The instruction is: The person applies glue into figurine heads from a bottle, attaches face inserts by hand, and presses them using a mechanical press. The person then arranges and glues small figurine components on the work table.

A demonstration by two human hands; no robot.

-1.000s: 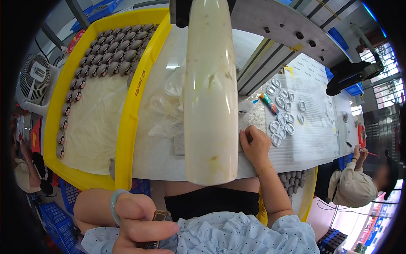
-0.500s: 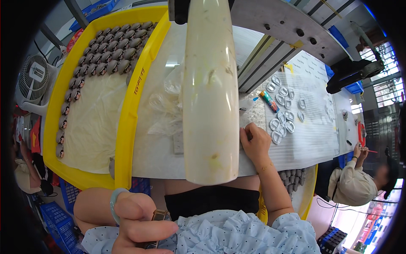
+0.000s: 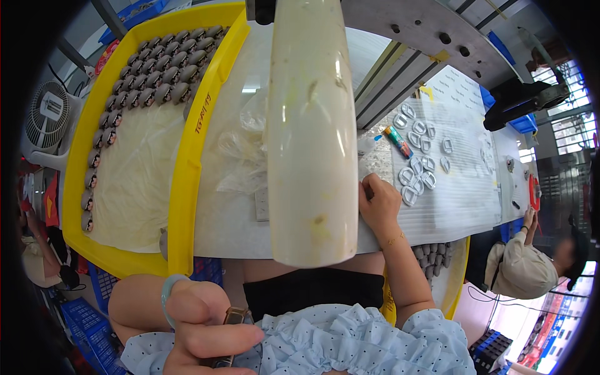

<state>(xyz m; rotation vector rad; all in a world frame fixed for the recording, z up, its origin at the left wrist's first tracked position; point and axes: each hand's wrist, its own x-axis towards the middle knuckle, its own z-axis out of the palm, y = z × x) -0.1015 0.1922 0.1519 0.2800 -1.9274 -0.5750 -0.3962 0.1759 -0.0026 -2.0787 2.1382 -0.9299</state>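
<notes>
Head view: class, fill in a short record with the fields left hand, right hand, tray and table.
left hand: left hand low by the lap, closed around a small brown object
right hand: right hand rests at the table's near edge, beside the small white oval parts
tray: yellow tray with rows of grey parts along its far and left sides
table: white table, cream lamp shade hanging above it

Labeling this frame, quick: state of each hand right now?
Left hand: closed, holding a small brown object near the lap.
Right hand: resting on the white worktable; whether it holds anything cannot be told.
</notes>
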